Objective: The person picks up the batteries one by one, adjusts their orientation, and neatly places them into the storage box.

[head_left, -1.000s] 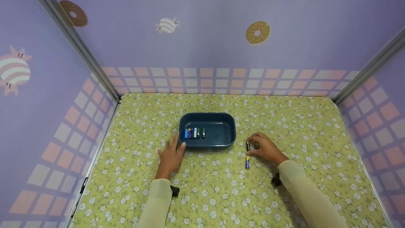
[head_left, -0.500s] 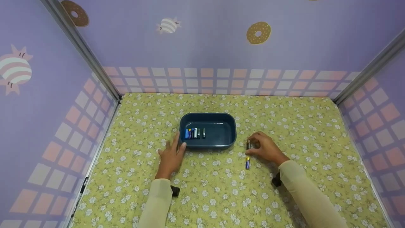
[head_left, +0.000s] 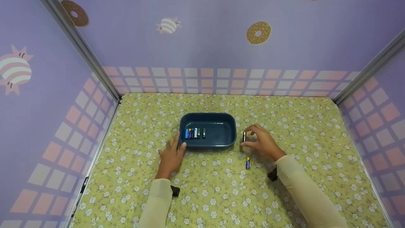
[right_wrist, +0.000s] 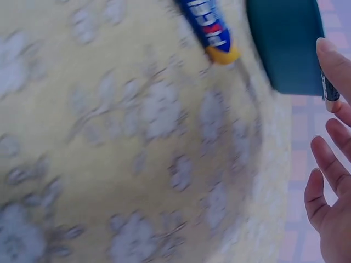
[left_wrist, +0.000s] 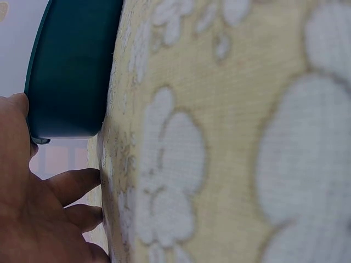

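Observation:
My right hand (head_left: 262, 141) pinches a black AA battery (head_left: 244, 136) with a copper-coloured end between thumb and forefinger. It holds the battery upright in the head view, just right of the dark teal plastic bin (head_left: 218, 146). In the right wrist view, the black battery (right_wrist: 330, 93) shows between the fingertips, the other fingers spread. My left hand (head_left: 171, 160) rests at the bin's front left corner. Its thumb touches the bin near the rim in the left wrist view, and lower fingers (left_wrist: 82, 183) reach the cloth. A blue battery (head_left: 247, 163) with a yellow end lies below my right hand.
Inside the bin, several batteries stand in a row at the left, blue ones first, then a pale one and a dark green battery (head_left: 204, 133) slightly apart. A floral yellow cloth (head_left: 208, 190) covers the table. Purple panels (head_left: 208, 47) enclose the back and sides.
My right hand has lifted the black battery from its place above the blue one and moved it left and away from me, towards the bin. My left hand stays put.

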`<move>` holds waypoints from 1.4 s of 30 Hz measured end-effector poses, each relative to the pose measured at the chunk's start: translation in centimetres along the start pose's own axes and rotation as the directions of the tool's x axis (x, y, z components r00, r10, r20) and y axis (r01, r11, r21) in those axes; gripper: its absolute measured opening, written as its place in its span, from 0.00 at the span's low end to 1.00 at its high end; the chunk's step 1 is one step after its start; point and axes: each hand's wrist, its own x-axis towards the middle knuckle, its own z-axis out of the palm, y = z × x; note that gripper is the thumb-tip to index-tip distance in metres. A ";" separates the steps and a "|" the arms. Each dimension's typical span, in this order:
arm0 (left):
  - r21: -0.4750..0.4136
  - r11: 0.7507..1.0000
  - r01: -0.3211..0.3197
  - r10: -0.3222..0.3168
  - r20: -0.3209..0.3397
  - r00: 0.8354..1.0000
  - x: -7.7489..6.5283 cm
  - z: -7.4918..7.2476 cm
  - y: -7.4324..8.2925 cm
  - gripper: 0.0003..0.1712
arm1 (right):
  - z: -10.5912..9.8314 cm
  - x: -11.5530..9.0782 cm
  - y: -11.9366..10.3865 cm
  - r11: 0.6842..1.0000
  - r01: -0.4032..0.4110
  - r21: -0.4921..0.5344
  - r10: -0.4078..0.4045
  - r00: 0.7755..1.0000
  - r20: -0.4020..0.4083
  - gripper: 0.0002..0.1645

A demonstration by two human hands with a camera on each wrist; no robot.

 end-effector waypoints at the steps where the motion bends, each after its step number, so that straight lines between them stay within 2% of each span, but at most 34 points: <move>1: -0.002 1.000 -0.003 0.003 -0.001 1.000 0.0 0.0 0.0 0.42 | 0.0 0.2 -0.2 1.000 0.005 -0.001 -0.005 1.000 -0.003 0.27; 14: -0.003 1.000 -0.008 0.008 0.011 1.000 -0.1 -0.2 0.0 0.42 | 0.2 3.3 -2.9 0.994 0.106 -0.004 -0.106 0.994 -0.020 0.35; 23: 0.002 1.000 -0.006 0.006 -0.001 1.000 -0.1 -0.1 -0.1 0.42 | 1.2 6.1 -4.9 0.986 0.164 0.023 -0.163 0.986 -0.020 0.33; 33: -0.014 0.999 -0.030 0.030 -0.003 1.000 -0.2 -0.1 0.0 0.41 | 4.0 8.9 -6.5 0.991 0.135 0.009 -0.135 0.991 0.018 0.30; 42: -0.013 1.000 -0.018 0.018 -0.006 1.000 -0.1 -0.1 0.0 0.41 | 6.6 11.0 -7.0 0.993 0.110 -0.040 -0.106 0.990 0.094 0.33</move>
